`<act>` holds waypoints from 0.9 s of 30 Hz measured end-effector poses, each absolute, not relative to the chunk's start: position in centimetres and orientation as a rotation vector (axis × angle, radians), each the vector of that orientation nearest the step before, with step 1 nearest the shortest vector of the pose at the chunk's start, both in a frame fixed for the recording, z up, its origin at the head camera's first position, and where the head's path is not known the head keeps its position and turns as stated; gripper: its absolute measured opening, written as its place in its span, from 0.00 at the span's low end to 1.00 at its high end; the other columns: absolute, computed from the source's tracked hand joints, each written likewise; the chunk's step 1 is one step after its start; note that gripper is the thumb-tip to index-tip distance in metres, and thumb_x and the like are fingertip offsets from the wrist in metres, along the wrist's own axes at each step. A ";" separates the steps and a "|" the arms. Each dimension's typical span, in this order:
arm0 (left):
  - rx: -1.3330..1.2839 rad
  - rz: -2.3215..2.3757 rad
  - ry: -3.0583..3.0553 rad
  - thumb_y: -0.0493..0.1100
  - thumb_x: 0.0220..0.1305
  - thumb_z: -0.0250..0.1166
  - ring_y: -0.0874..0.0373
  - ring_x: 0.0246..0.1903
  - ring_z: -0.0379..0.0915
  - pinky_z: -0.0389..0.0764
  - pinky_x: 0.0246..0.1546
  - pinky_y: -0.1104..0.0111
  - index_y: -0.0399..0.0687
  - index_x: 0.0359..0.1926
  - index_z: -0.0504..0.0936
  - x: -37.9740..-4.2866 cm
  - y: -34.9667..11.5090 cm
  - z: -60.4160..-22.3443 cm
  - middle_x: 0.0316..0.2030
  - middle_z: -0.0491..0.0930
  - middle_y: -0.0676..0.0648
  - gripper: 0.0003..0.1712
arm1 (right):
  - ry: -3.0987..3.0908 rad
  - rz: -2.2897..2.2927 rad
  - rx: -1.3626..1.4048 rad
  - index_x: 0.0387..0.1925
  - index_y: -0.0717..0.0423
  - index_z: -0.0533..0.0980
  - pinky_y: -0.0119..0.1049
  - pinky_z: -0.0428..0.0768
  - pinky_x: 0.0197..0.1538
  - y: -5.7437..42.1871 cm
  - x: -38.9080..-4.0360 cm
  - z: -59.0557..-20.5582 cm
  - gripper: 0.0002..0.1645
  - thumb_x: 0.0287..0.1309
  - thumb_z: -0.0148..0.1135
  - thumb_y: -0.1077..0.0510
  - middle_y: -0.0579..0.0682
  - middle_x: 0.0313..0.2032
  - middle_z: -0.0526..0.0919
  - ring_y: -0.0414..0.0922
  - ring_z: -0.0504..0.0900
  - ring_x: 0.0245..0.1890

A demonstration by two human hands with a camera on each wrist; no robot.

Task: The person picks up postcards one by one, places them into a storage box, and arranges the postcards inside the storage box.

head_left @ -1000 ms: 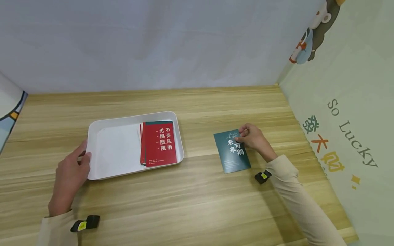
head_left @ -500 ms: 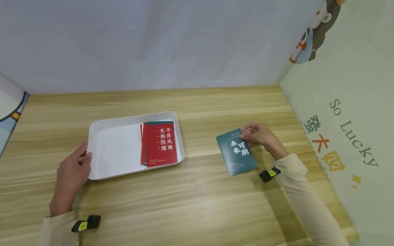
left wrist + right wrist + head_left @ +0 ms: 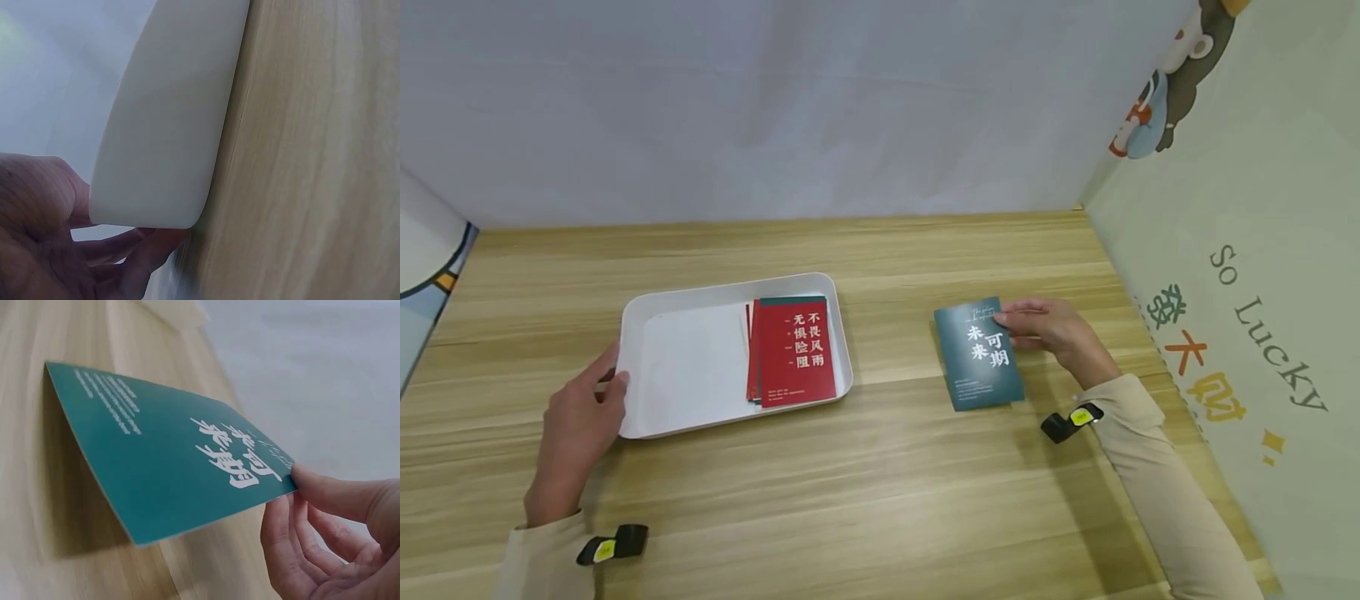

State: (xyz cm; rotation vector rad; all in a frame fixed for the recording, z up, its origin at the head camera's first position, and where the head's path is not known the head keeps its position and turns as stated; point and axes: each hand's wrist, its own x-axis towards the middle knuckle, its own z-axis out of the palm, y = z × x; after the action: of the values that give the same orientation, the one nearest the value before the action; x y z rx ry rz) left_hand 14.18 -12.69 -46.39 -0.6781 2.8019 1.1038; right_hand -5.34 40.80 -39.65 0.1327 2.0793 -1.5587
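My right hand (image 3: 1048,333) pinches a dark green card (image 3: 981,367) by its upper right corner, thumb on the printed face and fingers beneath. In the right wrist view the green card (image 3: 169,456) is tilted, and its near corner stands clear of the wooden table above its shadow. White Chinese characters and small lines of text cover its face. My left hand (image 3: 583,408) grips the left end of a shallow white tray (image 3: 658,425); in the left wrist view the thumb and fingers meet the corner of the tray (image 3: 162,137). Inside at the right lie overlapping cards, a red card (image 3: 793,383) on top.
The wooden table (image 3: 820,508) runs back to a pale cloth wall (image 3: 775,108). At the right stands a printed panel (image 3: 1270,200) with lettering and a cartoon figure. Black wrist straps (image 3: 613,546) sit near both cuffs.
My right hand has shifted to the right with the green card, which turned one way and then back and now sits slightly higher in view. The left hand stays on the tray.
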 end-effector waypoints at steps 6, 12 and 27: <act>-0.665 1.108 2.829 0.46 0.84 0.43 0.26 0.61 0.72 0.77 0.53 0.38 0.43 0.82 0.52 14.3 -12.6 -46.2 0.68 0.69 0.22 0.33 | 1.868 -1.793 0.208 0.37 0.48 0.83 0.28 0.86 0.43 39.8 -5.2 -39.5 0.08 0.70 0.65 0.65 0.41 0.34 0.89 0.35 0.87 0.34; -0.649 1.115 2.849 0.45 0.84 0.44 0.26 0.60 0.74 0.79 0.51 0.40 0.40 0.82 0.54 14.2 -12.5 -46.1 0.66 0.70 0.21 0.32 | 1.783 -1.848 0.235 0.41 0.48 0.82 0.29 0.86 0.45 37.6 -5.3 -39.8 0.06 0.71 0.65 0.64 0.41 0.35 0.89 0.37 0.86 0.36; -0.688 1.115 2.809 0.45 0.84 0.44 0.27 0.61 0.72 0.79 0.52 0.41 0.41 0.82 0.52 14.1 -12.4 -46.1 0.68 0.68 0.22 0.33 | 1.677 -1.924 0.195 0.45 0.51 0.79 0.30 0.86 0.43 30.0 -5.6 -40.0 0.07 0.72 0.62 0.66 0.42 0.34 0.89 0.38 0.85 0.34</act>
State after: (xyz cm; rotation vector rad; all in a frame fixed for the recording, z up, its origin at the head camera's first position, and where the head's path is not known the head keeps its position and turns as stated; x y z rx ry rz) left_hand 14.10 -12.45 -46.11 -0.6878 2.8090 1.1152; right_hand -5.55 30.03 -40.05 0.1946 1.6773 -1.9240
